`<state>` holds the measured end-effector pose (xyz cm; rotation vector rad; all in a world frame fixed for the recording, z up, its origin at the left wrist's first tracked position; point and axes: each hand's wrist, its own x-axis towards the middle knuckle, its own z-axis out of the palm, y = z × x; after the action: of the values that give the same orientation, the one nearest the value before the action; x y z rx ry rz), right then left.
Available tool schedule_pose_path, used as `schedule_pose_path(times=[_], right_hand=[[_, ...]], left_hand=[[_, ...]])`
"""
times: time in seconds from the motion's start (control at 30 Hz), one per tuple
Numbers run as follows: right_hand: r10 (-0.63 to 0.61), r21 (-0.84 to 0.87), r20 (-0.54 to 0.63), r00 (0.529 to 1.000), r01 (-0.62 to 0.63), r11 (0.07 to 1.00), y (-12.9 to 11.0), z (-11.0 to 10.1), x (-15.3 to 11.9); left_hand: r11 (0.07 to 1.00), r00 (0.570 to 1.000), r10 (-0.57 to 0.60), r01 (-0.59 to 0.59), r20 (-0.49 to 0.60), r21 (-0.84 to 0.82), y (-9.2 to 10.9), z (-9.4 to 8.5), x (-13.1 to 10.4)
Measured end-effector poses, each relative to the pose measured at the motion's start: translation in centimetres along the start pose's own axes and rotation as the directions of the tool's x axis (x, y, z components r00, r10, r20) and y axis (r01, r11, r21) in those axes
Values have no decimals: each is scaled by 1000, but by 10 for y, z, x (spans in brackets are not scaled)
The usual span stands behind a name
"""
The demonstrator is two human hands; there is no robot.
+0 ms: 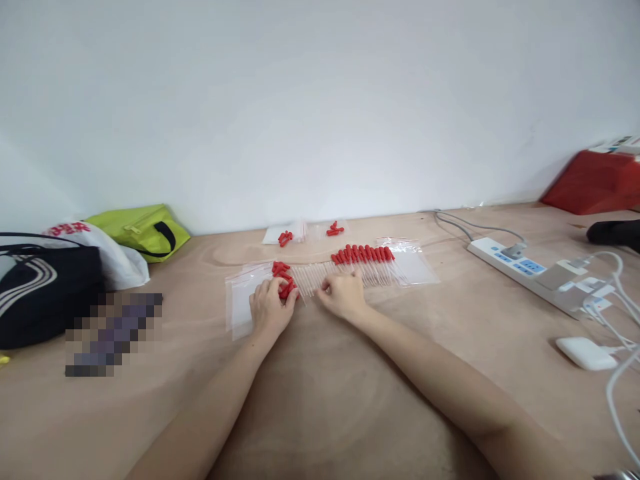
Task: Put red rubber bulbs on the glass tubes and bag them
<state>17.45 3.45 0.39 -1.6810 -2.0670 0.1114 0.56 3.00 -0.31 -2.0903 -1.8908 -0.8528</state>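
My left hand (273,305) rests over loose red pieces (281,269) on clear plastic bags (239,293), its fingers curled round a red piece. Close to its right, my right hand (343,293) has its thumb and fingers pinched at the lower ends of thin pale sticks (306,279); what it holds is too small to make out. Beyond and right of it, a row of sticks with red tips (365,254) lies side by side, partly over more clear bags (420,265).
Two small bags with red pieces (285,238) lie near the wall. Black (45,293), white and green bags (143,230) stand left, beside a blurred flat item (115,335). A power strip (525,273), cables, a white case (586,353) and a red bag (593,183) are right.
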Motion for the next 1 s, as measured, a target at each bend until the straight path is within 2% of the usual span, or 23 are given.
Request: schedule_pose_path(times=[0.07, 0.17, 0.33, 0.53, 0.73, 0.87, 1.0], right_hand=[[-37, 26, 65, 997, 36, 999, -18, 5, -6], [-18, 15, 101, 995, 16, 1000, -35, 12, -8], [42, -15, 143, 989, -40, 999, -38, 14, -6], [68, -50, 229, 971, -58, 997, -27, -2, -19], [50, -67, 299, 953, -32, 997, 9, -27, -41], [43, 24, 207, 977, -49, 998, 23, -27, -41], [-4, 71, 138, 990, -5, 997, 19, -14, -36]], left_hand=[[1000, 1000, -25, 25, 16, -4, -3, 1, 2], [999, 999, -35, 36, 36, -31, -6, 4, 3], [994, 999, -35, 37, 19, -100, -11, 10, 4], [982, 997, -75, 74, 2, -171, -15, 13, 5], [973, 993, -115, 110, -9, -203, -12, 12, 5], [954, 986, -164, 163, 20, -253, -15, 13, 7], [957, 987, -162, 160, 10, -241, -22, 16, 10]])
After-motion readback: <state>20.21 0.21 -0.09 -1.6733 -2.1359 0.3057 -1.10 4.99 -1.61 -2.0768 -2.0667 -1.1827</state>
